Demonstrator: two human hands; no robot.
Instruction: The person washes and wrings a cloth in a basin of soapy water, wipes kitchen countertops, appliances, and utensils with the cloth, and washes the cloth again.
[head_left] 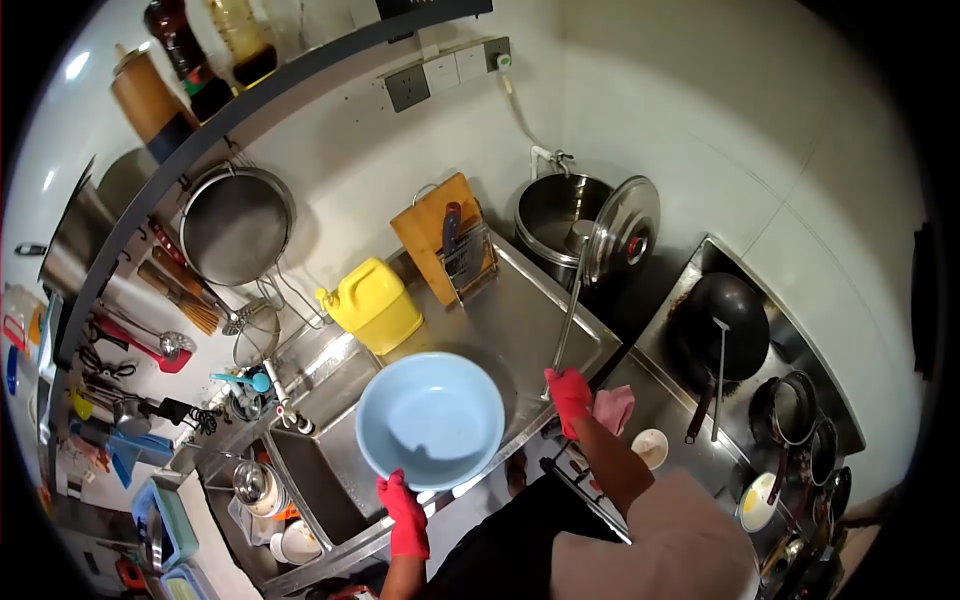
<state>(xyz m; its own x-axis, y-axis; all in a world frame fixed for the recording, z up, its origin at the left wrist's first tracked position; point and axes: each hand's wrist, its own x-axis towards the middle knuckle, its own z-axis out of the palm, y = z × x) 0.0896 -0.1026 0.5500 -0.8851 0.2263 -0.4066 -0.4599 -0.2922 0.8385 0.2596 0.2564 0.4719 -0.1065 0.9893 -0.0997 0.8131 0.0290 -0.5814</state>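
Inspection of your station, as shown by the head view. Your right hand (pixel 570 400), gloved in red, is closed around the lower end of a long-handled ladle (pixel 570 325). The handle runs up and away from you, and its cup appears to be at the mouth of the metal pot (pixel 547 245); the exact contact there is too small to tell. Your left hand (pixel 402 508), also gloved in red, is at the near rim of the light blue basin (pixel 430 400). You have fingers against that rim, but I cannot tell whether they grip it or merely rest on it.

The basin sits upright on the steel desk (pixel 515 325), between the sink (pixel 325 495) and your right hand. The yellow jug (pixel 380 310) stands just beyond it. Whether the basin holds any liquid cannot be confirmed. The pot lid (pixel 625 222) is off the opening and tilted at the pot's right side, near the ladle. A pink cloth (pixel 613 408) lies just beside your right glove.

Finding: the step in hand appears to be ladle work between pot and basin, at the pot end. In my judgement, the next move calls for a level cup, clearance from that lid, and the basin kept steady by your left hand.
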